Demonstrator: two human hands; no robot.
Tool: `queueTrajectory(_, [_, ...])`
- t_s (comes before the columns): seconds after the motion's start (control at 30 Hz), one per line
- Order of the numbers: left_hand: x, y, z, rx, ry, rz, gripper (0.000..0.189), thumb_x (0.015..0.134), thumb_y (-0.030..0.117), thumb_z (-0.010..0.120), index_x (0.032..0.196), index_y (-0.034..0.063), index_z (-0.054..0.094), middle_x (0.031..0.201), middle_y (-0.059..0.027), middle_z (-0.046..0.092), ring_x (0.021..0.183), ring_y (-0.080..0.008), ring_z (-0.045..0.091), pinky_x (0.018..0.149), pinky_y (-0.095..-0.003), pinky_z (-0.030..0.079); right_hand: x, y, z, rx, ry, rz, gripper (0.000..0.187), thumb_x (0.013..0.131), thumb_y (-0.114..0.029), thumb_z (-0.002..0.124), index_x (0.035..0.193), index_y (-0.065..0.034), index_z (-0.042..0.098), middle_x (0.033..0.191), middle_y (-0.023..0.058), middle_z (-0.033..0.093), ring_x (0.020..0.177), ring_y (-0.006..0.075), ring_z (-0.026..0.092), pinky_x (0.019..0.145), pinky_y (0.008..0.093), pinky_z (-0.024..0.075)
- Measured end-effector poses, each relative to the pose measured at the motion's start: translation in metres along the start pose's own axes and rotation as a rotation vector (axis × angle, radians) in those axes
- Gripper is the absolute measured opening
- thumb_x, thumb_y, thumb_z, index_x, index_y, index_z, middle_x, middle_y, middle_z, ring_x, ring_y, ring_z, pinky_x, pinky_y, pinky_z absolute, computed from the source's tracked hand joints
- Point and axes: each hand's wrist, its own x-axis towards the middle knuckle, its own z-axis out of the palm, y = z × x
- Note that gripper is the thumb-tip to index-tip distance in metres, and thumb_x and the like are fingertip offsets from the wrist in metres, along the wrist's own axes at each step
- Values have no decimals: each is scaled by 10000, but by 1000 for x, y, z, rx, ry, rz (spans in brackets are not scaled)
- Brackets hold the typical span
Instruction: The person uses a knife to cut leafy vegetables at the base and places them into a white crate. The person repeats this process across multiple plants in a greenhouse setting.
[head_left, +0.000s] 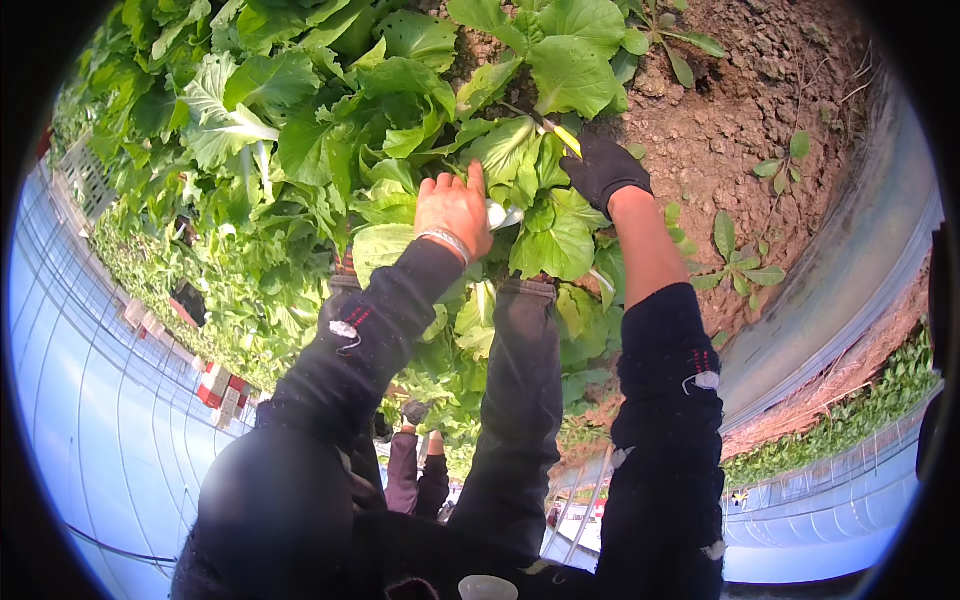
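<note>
My bare left hand rests among leafy green plants, its index finger stretched over a leaf. A white leaf stalk shows right beside it; whether the hand grips anything is hidden. To the right, my right hand, in a black glove, is closed on a yellow-handled knife. The tool points up and left into the leaves, and its tip is partly hidden. Broad leafy greens stand just above the glove. A cut-looking leafy green with a white stalk lies on the foliage to the left.
Bare brown soil with small weeds borders the greens on the right, beside a curved plastic sheet. A pale crate and red-and-white boxes stand at the left. Another person's arms show low in view.
</note>
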Motion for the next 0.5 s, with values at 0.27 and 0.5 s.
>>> queueTrajectory(0.27, [-12, 2, -2, -22, 26, 27, 857, 663, 274, 689, 1374, -10, 302, 1011, -140, 615, 1031, -263, 531, 910, -364, 376, -8, -3, 3, -55, -50, 67, 383, 826, -304, 511, 1161, -124, 561, 1124, 179, 594, 1007, 361, 569, 864, 422, 466])
queueTrajectory(0.5, [-45, -11, -2, -135, 197, 117, 815, 644, 214, 694, 1344, -22, 350, 914, -138, 596, 939, -267, 533, 852, -354, 375, -109, 18, 49, -87, 58, 271, 300, 829, -370, 559, 963, -103, 588, 911, 147, 654, 854, 318, 637, 722, 428, 502])
